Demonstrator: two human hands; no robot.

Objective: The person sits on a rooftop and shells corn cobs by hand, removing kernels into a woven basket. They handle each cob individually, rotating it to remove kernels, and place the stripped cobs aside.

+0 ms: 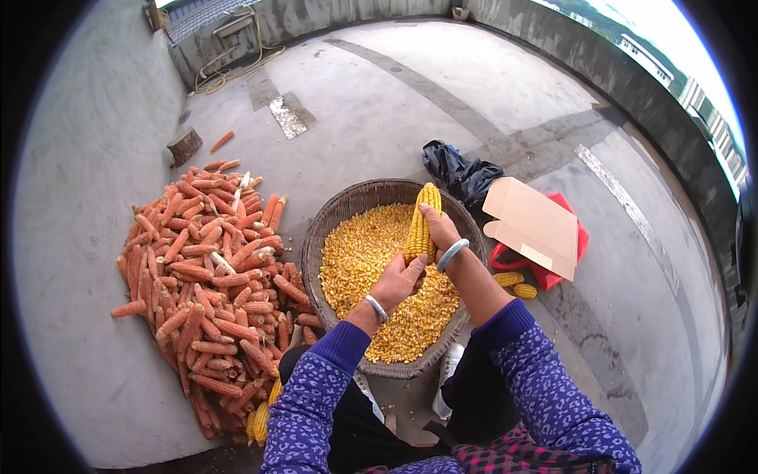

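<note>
A yellow ear of corn [420,232], its kernel rows still on, is held tilted over a round woven basket [312,255]. My right hand [439,228] wraps its side and upper part, thumb along the kernels. Lower down, my left hand [401,277] grips the ear's bottom end; its fingertips are partly hidden. Loose yellow corn kernels [361,255] fill much of the basket, which stands between my feet.
Left of the basket lies a big heap of bare reddish corn cobs [207,284]. Unshelled ears [259,422] lie by my left knee, more ears [524,290] at right. Beyond them are a cardboard piece [536,222] on a red bag [577,237], a black plastic bag [462,172] and a wood block [185,146].
</note>
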